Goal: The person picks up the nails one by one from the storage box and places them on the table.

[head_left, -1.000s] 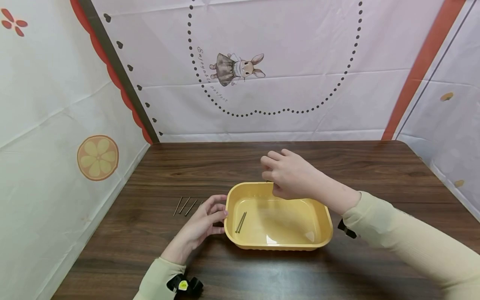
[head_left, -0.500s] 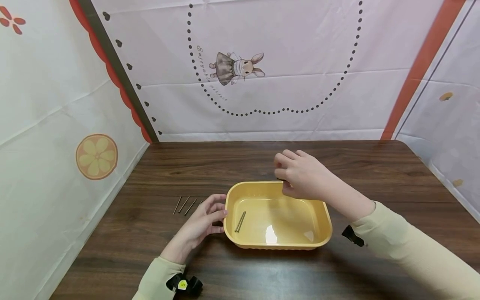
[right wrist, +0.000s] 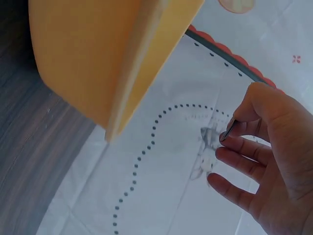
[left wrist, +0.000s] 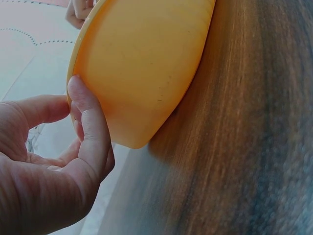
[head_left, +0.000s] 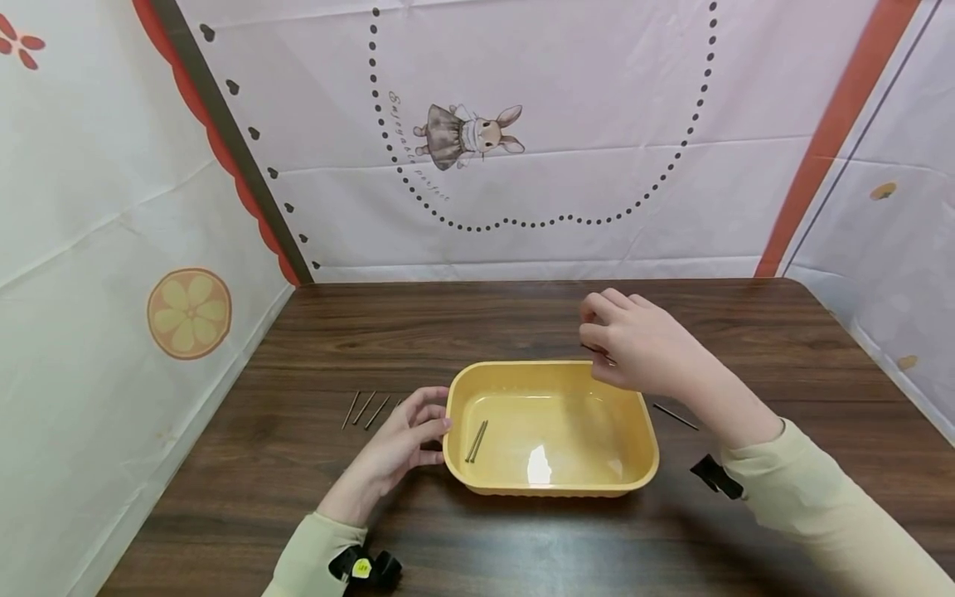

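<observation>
A yellow plastic tray [head_left: 552,489] stands on the table, with two thin metal nails [head_left: 476,441] side by side at its left end. My left hand [head_left: 399,444] touches the tray's left side with its fingertips. In the left wrist view those fingers [left wrist: 90,122] lie against the outer wall and rim. Over the tray's far right corner, my right hand [head_left: 637,340] pinches a nail [head_left: 597,352] between thumb and fingers. The right wrist view shows that pinched nail [right wrist: 228,130] end-on, with the other fingers spread below it.
Several nails [head_left: 365,409] lie spaced out on the table left of the tray, some partly behind the left hand. Another nail [head_left: 676,416] lies right of the tray, beneath the right forearm. Printed cloth [head_left: 597,166] hangs behind the wooden table [head_left: 358,340].
My right hand has moved to the right along the tray's far edge, with the nail in its fingers. The nail right of the tray has come into view. The left hand stays put.
</observation>
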Available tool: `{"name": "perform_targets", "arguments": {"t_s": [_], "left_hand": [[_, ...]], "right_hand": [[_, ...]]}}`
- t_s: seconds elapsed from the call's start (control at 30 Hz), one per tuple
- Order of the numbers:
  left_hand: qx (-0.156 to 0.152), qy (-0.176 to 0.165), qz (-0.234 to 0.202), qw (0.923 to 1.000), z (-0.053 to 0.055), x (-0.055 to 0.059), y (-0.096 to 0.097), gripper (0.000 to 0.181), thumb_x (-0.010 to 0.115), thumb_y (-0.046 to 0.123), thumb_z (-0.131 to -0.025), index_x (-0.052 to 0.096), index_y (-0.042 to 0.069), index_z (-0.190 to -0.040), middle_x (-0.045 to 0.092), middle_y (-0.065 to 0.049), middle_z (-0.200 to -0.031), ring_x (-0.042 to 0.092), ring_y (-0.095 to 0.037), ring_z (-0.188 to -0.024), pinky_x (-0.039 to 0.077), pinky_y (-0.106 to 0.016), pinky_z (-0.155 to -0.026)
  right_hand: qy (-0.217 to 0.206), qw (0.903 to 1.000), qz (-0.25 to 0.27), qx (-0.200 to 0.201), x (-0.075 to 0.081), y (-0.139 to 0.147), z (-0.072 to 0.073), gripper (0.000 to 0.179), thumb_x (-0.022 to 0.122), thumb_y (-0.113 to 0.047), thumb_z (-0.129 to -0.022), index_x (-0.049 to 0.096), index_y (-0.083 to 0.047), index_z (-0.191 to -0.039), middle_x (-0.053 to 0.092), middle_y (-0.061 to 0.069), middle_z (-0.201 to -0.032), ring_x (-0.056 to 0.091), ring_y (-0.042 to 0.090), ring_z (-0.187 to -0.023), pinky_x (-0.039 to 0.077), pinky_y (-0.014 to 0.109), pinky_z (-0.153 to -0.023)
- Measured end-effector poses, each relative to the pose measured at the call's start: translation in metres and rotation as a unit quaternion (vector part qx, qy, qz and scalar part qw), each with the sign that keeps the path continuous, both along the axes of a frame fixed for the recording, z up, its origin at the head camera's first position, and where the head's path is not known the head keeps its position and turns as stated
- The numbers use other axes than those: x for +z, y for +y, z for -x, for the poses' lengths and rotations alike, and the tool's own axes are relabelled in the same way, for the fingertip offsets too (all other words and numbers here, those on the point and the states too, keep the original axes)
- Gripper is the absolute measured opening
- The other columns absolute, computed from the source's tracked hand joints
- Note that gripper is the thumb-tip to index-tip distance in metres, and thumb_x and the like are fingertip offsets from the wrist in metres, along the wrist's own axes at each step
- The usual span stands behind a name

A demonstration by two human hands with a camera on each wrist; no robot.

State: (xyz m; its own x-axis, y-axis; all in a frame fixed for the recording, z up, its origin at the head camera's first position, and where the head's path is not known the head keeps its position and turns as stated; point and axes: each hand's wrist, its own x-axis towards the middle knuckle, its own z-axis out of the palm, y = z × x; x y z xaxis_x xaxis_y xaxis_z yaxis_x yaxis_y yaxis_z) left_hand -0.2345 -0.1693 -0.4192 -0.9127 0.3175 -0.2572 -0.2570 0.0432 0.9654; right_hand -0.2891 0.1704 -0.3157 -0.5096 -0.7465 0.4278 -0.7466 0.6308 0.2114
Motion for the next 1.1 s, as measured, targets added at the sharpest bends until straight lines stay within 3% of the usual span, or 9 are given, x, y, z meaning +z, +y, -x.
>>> {"name": "perform_targets", "arguments": {"t_s": [0.33, 1.1], "left_hand": [[-0.001, 0.001, 0.001, 1.0000, 0.000, 0.001, 0.001, 0.055, 0.058, 0.007, -0.095, 0.033, 0.006, -0.144, 0.056, -0.005, -0.107, 0.059, -0.013, -0.083, 0.055, -0.024, -0.065], [-0.001, 0.004, -0.001, 1.0000, 0.001, 0.001, 0.001, 0.055, 0.058, 0.008, -0.095, 0.033, 0.006, -0.144, 0.056, -0.005, -0.107, 0.059, -0.013, -0.083, 0.055, -0.025, -0.065]], "right_hand": [[0.020, 0.9986, 0.047, -0.015, -0.007, 0.035, -0.001, 0.023, 0.062, -0.005, -0.064, 0.045, -0.019, -0.062, 0.054, 0.003, -0.093, 0.048, 0.020, -0.084, 0.033, 0.030, -0.063], [-0.018, 0.9973, 0.029, -0.066, -0.042, 0.078, -0.004, 0.029, 0.067, -0.010, -0.060, 0.042, -0.025, -0.059, 0.053, 0.001, -0.090, 0.047, 0.018, -0.080, 0.031, 0.028, -0.058]]}}
